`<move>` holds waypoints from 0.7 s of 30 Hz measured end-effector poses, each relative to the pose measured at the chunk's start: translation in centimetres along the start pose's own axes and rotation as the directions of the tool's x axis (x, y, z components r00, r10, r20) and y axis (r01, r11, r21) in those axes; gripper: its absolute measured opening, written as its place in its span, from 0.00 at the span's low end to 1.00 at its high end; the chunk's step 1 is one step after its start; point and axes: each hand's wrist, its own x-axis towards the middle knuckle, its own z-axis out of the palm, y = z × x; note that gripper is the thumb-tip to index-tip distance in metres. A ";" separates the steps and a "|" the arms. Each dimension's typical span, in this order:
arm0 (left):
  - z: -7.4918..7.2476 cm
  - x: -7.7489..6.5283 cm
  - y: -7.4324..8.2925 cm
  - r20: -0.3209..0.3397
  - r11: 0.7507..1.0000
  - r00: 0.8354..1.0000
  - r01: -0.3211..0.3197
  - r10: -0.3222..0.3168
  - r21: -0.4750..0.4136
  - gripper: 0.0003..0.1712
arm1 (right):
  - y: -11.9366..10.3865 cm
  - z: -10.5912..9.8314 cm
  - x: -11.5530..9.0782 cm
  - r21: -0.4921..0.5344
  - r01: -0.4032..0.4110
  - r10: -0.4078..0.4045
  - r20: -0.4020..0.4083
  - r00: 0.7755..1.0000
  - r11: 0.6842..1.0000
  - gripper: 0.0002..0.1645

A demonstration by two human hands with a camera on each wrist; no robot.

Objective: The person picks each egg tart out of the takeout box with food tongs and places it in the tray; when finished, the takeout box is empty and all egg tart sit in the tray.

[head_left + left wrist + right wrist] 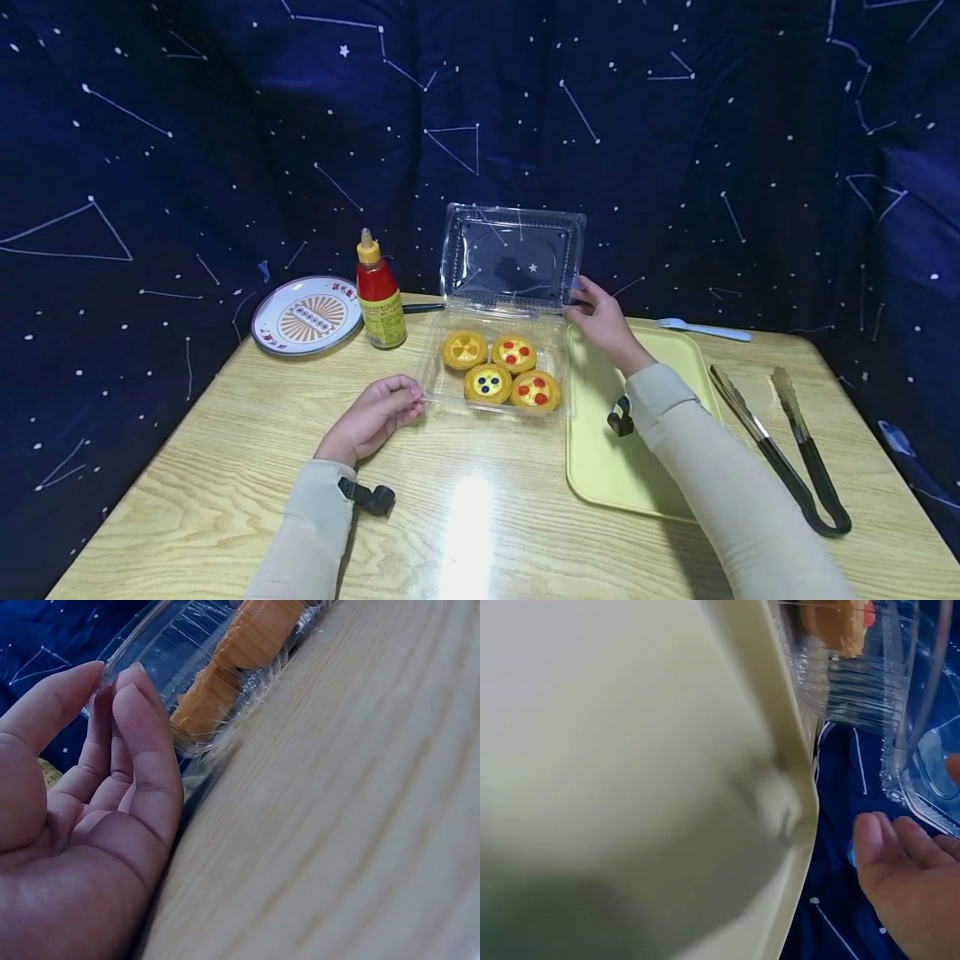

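A clear plastic clamshell box (435,358) stands at the table's middle, its hinged lid (517,250) raised at the back. Inside sit several toy egg tarts with coloured toppings, among them a tart with blue dots (487,383) and one with red dots (536,390). My left hand (378,415) pinches the rim at the box's front left corner between thumb and fingertips, as the left wrist view also shows. At the lid's lower right edge is my right hand (606,325), its fingers fairly straight with the fingertips right at the plastic.
A yellow tray (600,467) lies right of the box, under my right forearm. Beyond it are black-handled tongs (806,467) and a light blue fork (705,330). A red sauce bottle (381,300) and a patterned plate (273,321) stand back left. A starry curtain (225,167) hangs behind.
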 end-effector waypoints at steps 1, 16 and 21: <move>-0.1 0.0 0.0 0.000 1.000 1.000 0.000 0.000 0.000 0.03 | 0.3 0.0 0.2 -0.008 -0.006 0.006 0.008 1.000 1.000 0.45; -0.2 -0.2 0.2 -0.001 1.000 1.000 0.001 -0.001 0.002 0.03 | -1.4 -2.3 -2.2 -0.093 0.077 -0.076 0.007 0.997 0.993 0.40; 0.0 -0.1 0.0 0.008 1.000 1.000 0.002 -0.002 -0.002 0.05 | -1.4 -3.5 -3.8 -0.094 0.125 -0.125 0.004 0.992 0.988 0.39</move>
